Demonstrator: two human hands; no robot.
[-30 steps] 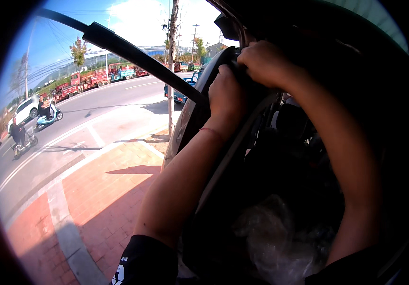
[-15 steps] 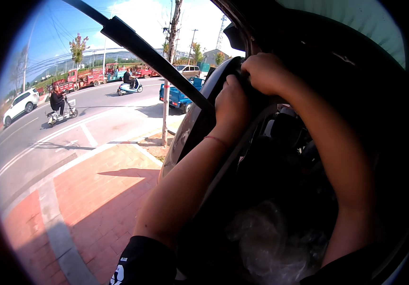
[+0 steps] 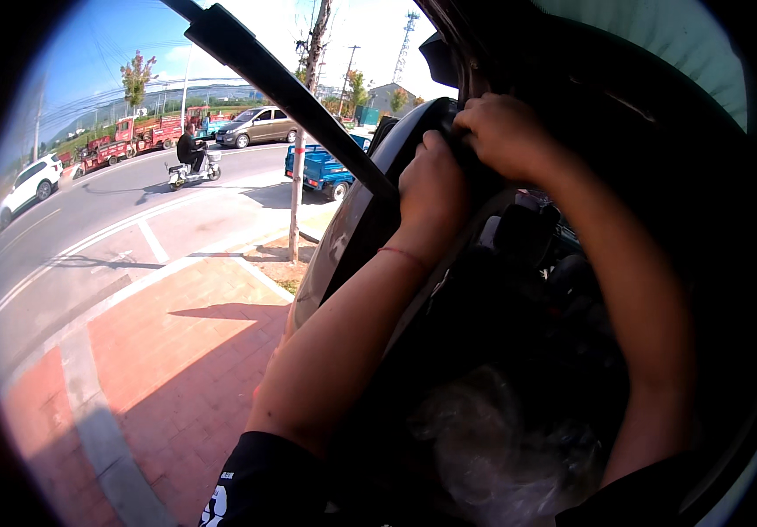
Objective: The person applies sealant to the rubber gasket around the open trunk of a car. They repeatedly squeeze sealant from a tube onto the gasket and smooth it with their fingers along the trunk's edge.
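My left hand (image 3: 434,186) is at the upper edge of a vehicle's opening, with its fingers bent over the dark frame (image 3: 438,119). Close by on the right, my right hand (image 3: 503,133) has its fingers curled in against the same dark edge. Deep shade hides the fingertips and whatever is pinched between them. A black strut (image 3: 282,101) slants down from the upper left and meets the bodywork beside my left hand. Below my forearms, crumpled clear plastic (image 3: 484,439) lies in the dark interior.
Brick paving (image 3: 167,351) lies left of the vehicle, with a tree trunk (image 3: 296,193) by the kerb. On the road are a scooter rider (image 3: 192,158), a brown van (image 3: 258,126) and a white car (image 3: 31,187). A blue cargo tricycle (image 3: 321,167) stands past the trunk.
Both hands stay at the frame edge; the right has shifted slightly rightward. On the road, one scooter rider has moved right, another has gone from sight, and the brown van has come left.
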